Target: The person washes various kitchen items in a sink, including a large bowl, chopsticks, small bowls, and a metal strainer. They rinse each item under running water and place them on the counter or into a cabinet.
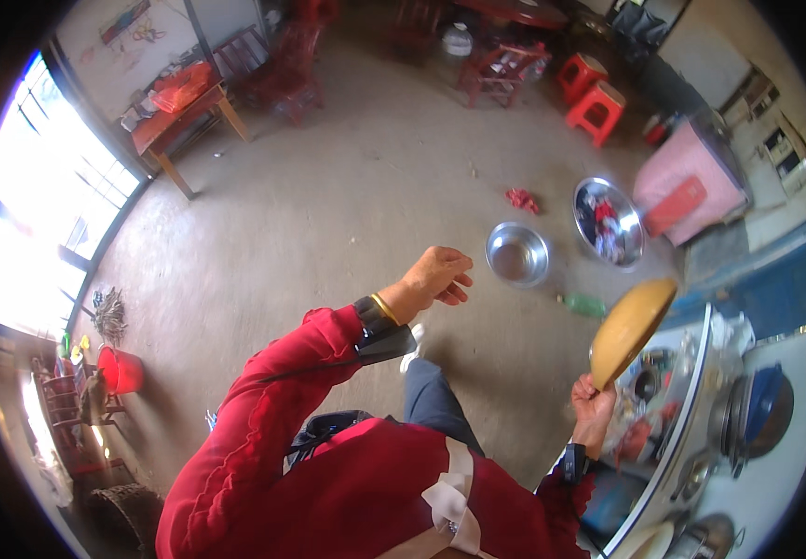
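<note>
My right hand (595, 402) grips the lower edge of a tan bowl (630, 332), which is tilted on its side with its rounded outside towards me. What lies inside the bowl is hidden. My left hand (438, 276) is raised over the floor in front of me, fingers loosely bent and apart, with nothing in it. Past its fingertips, a steel basin (516, 255) rests on the concrete floor. A larger steel basin (609, 222) with cloth in it stands behind that one, to the right.
On my right is a cluttered shelf under a counter with metal pots (731, 416). A green bottle (582, 305) and a red cloth (522, 200) lie on the floor. Red plastic stools (596, 108) and a wooden table (179, 115) stand farther off; a red bucket (120, 370) is at left.
</note>
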Tool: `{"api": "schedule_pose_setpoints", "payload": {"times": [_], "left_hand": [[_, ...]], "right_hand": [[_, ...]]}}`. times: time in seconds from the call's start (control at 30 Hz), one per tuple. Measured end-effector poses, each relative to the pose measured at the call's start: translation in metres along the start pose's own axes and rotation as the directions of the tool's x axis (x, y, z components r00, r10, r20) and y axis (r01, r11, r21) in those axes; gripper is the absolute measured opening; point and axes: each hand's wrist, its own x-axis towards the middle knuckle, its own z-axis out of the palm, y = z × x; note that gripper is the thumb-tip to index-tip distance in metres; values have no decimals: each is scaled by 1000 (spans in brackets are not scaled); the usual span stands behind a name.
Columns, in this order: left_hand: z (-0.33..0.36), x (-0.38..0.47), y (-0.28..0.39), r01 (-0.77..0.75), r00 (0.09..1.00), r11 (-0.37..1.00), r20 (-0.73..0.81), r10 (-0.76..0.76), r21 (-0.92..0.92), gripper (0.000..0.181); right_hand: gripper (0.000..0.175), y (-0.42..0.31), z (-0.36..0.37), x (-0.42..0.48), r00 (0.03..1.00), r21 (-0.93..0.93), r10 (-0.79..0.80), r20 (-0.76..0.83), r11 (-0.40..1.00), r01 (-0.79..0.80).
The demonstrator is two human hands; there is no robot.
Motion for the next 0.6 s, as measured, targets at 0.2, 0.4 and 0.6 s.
{"api": "schedule_pose_setpoints", "payload": {"times": [0.2,0.4,0.6], "left_hand": [[-130,117,137,-54,987,997,-157,44,-63,36],[-304,191,253,-138,921,987,-376,100,-76,35],[-460,353,354,-120,925,993,-364,113,3,47]], "right_hand": [[5,34,173,256,996,-387,-67,-66,921,36],[6,115,374,480,1000,-707,5,-5,707,-7],[7,203,551,700,988,-795,135,71,606,-26]]}}
